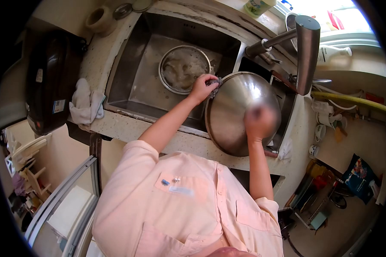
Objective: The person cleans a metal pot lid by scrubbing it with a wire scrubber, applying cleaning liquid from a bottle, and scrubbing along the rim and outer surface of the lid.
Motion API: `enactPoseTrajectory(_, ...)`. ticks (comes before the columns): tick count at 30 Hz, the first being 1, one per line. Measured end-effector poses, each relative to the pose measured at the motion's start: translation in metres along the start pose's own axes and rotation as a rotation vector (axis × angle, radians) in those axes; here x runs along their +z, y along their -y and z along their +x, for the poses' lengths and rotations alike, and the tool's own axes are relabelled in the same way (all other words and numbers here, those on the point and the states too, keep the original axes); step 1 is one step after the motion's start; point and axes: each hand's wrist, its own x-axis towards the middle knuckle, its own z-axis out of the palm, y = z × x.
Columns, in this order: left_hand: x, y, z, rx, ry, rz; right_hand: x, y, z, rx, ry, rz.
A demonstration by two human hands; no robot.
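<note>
A large domed metal lid (229, 115) is tilted over the right part of the sink. My right hand (261, 122) grips it near the middle of the dome; a blur covers the fingers, and whatever handle is there is hidden. My left hand (203, 88) is closed on a steel wool scrubber (215, 88), which touches the lid's left rim. Just beyond that hand, a round metal basin (160, 70) holding cloudy, sudsy water rests in the left sink bowl (135, 81).
A metal faucet (306, 55) rises behind the lid at the right. White cloths (85, 103) lie on the counter's left edge beside a dark appliance (49, 81). Bottles (259, 6) stand on the back ledge. A yellow pole (351, 99) runs along the right.
</note>
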Motion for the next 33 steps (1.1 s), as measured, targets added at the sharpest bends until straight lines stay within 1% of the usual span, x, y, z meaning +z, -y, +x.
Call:
enactPoseTrajectory(2,-0.007,-0.007,-0.012,0.021,0.006,0.1,0.002,-0.001,-0.002,-0.002,-0.003,-0.037)
enactPoseTrajectory(5,-0.011,0.0,-0.016,-0.002,0.063,0.157,0.002,0.001,0.0,0.013,-0.022,-0.017)
enactPoseTrajectory(8,0.006,-0.001,0.02,0.141,0.03,0.255,0.002,0.0,-0.004,0.046,0.026,-0.034)
enactPoseTrajectory(11,0.003,-0.001,0.018,0.156,0.072,0.355,-0.001,0.006,-0.001,0.009,0.015,-0.237)
enactPoseTrajectory(14,-0.013,0.001,-0.015,0.083,0.104,0.232,-0.001,0.007,-0.003,0.07,0.08,-0.234)
enactPoseTrajectory(17,-0.001,-0.001,0.013,0.209,0.053,0.318,-0.003,0.009,-0.002,0.043,0.094,-0.271)
enactPoseTrajectory(18,0.004,-0.009,0.018,0.208,0.015,0.314,-0.002,0.009,-0.004,0.051,0.095,-0.264)
enactPoseTrajectory(21,0.0,-0.005,-0.006,0.276,-0.041,0.446,-0.003,0.004,-0.003,0.05,0.093,-0.252)
enactPoseTrajectory(22,-0.006,-0.006,-0.021,0.245,-0.016,0.401,-0.003,0.005,-0.003,0.053,0.087,-0.244)
enactPoseTrajectory(25,-0.007,-0.003,-0.023,0.209,-0.022,0.3,-0.001,0.009,-0.001,0.046,0.077,-0.252)
enactPoseTrajectory(26,-0.004,-0.002,-0.006,0.177,0.012,0.283,0.0,0.008,-0.001,0.044,0.079,-0.254)
enactPoseTrajectory(29,0.006,-0.008,-0.005,0.292,-0.118,0.357,-0.003,0.007,-0.002,0.03,0.087,-0.261)
enactPoseTrajectory(33,-0.008,-0.005,-0.061,0.121,-0.069,0.226,0.001,0.008,-0.003,0.048,0.09,-0.262)
